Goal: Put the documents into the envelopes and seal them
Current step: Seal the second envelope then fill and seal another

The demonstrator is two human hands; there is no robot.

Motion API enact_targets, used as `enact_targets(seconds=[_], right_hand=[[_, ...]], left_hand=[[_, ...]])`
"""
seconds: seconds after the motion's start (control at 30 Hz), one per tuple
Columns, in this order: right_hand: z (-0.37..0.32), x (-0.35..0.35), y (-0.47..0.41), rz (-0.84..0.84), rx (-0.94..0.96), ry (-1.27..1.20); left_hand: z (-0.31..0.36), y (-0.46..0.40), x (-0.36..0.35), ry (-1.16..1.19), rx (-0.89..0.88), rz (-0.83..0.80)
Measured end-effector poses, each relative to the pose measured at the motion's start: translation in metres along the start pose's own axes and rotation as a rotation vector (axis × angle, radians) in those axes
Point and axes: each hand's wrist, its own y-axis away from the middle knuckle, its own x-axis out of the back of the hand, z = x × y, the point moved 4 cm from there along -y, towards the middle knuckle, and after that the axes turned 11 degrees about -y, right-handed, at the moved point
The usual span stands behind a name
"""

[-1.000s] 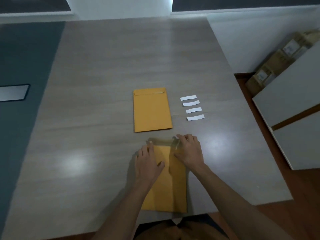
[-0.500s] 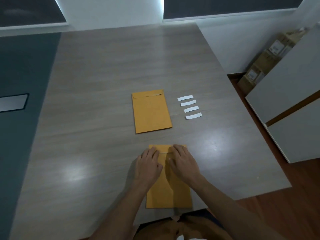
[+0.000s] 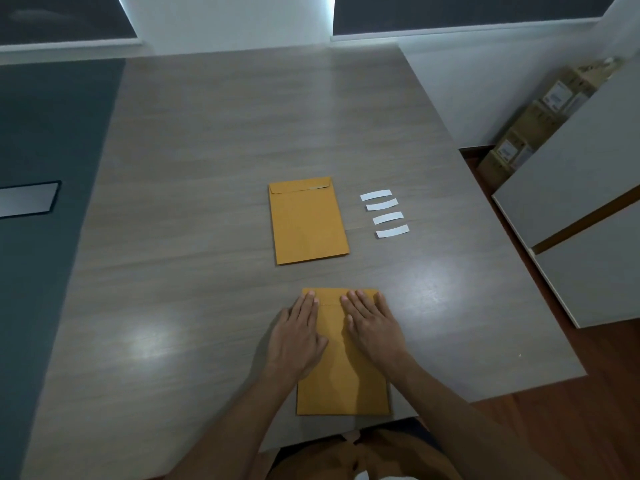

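near envelope: we have it [image 3: 343,372] flat on the tabletop [image 3: 207,202] at the near edge, right in front of us; long axis runs away from us, flap end far

flap: folded down along the far short edge; it lies crosswise to that long axis, under our fingertips

left grip: our left hand [image 3: 296,336] lies flat, fingers straight and together, pressing the left part of the flap; it clasps nothing

right grip: our right hand [image 3: 372,327] likewise flat, fingers extended on the right part of the flap; pressing, not holding

relation that matters: both hands sit on the flap line, side by side; a seal stroke would run left-right along it, each hand covering its own half

far envelope: second one [image 3: 308,220] further out, centre of tabletop, same orientation, flap down; well apart from both hands

strips: four white strips [image 3: 384,213] just right of the far envelope; our right hand is the nearer one

step judged: sealing the near envelope; documents not visible, presumably inside
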Motion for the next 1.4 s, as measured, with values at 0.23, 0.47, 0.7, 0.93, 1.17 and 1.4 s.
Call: enact_targets(seconds=[0.23, 0.47, 0.7, 0.93, 1.17, 1.4], right_hand=[[0.025, 0.008, 0.012, -0.014, -0.025, 0.007], [0.013, 0.012, 0.007, 0.069, -0.061, 0.053], [-0.013, 0.011, -0.003, 0.014, 0.088, 0.027], [0.013, 0.013, 0.005, -0.026, 0.042, 0.023], [0.013, 0.02, 0.006, -0.022, 0.001, -0.032], [0.023, 0.049, -0.01, 0.068, -0.132, -0.29]], left_hand=[[0.002, 0.001, 0.002, -0.022, -0.006, -0.039], [0.006, -0.01, 0.015, 0.082, 0.069, 0.017], [0.005, -0.006, 0.01, 0.009, 0.024, 0.009], [-0.017, 0.002, 0.001, -0.02, 0.019, -0.02], [-0.027, 0.002, 0.0, 0.029, 0.076, -0.016], [-0.025, -0.016, 0.021, 0.178, 0.188, -0.014]])
